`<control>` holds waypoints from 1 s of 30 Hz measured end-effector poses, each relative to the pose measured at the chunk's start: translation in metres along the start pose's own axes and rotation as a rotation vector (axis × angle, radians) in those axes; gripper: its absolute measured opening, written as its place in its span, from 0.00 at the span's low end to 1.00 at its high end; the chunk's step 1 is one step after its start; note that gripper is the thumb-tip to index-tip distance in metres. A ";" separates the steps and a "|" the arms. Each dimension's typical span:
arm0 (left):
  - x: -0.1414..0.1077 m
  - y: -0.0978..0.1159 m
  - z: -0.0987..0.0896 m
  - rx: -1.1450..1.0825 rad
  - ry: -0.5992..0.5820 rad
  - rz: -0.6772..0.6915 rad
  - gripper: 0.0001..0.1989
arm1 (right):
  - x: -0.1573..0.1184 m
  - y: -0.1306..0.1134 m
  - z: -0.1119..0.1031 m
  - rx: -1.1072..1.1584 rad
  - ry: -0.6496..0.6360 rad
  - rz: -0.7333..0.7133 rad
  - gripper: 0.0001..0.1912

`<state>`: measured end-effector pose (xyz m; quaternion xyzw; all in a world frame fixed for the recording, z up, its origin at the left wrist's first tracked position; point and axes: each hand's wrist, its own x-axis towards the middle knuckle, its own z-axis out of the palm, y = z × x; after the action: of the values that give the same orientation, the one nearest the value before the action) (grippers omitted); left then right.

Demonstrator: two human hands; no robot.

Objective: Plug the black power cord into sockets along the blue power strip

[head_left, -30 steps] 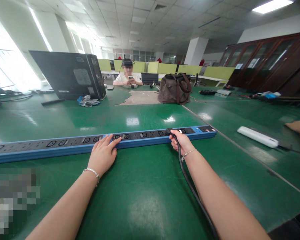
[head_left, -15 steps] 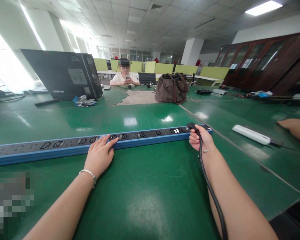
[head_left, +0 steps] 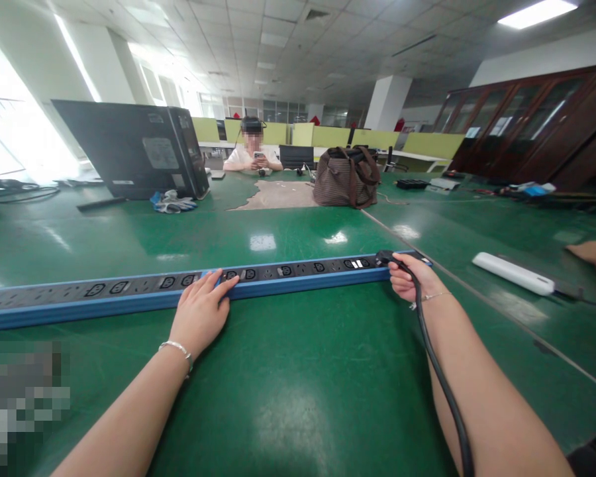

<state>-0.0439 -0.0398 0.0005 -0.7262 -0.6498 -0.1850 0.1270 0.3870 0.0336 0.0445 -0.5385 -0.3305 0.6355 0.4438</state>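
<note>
A long blue power strip [head_left: 298,286] with a row of black sockets lies across the green table. My left hand [head_left: 203,308] rests on the strip left of the middle, fingers spread over its top. At the strip's right end, my right hand [head_left: 410,277] is closed on a black plug [head_left: 385,257], which sits at the sockets; whether it is inserted cannot be told. From the plug a thick black cable [head_left: 440,371] runs down along my right forearm.
A white power strip [head_left: 514,273] lies to the right, near another person's hand [head_left: 593,255]. Farther back are a black computer case [head_left: 149,152], gloves [head_left: 173,201] and a brown bag [head_left: 346,177]. Across the table sits a person [head_left: 252,156] with a phone.
The view has shifted slightly, so most things appear a little farther right. My right hand still grips the plug, with the wrist slightly lower. My left hand stays on the strip.
</note>
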 end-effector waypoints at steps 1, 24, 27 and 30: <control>0.000 0.000 0.000 0.004 -0.001 0.000 0.22 | 0.001 -0.001 0.000 0.001 0.005 0.024 0.19; 0.000 -0.001 0.002 0.028 -0.024 -0.005 0.22 | 0.004 0.003 0.004 0.023 0.080 0.066 0.19; 0.000 -0.002 0.002 0.020 -0.023 -0.005 0.22 | 0.002 0.004 0.006 0.030 0.110 0.046 0.19; 0.000 -0.002 0.002 0.016 -0.025 -0.010 0.22 | 0.001 0.004 0.007 0.030 0.128 0.038 0.18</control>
<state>-0.0457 -0.0388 -0.0016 -0.7241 -0.6565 -0.1713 0.1235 0.3790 0.0334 0.0419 -0.5776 -0.2817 0.6127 0.4600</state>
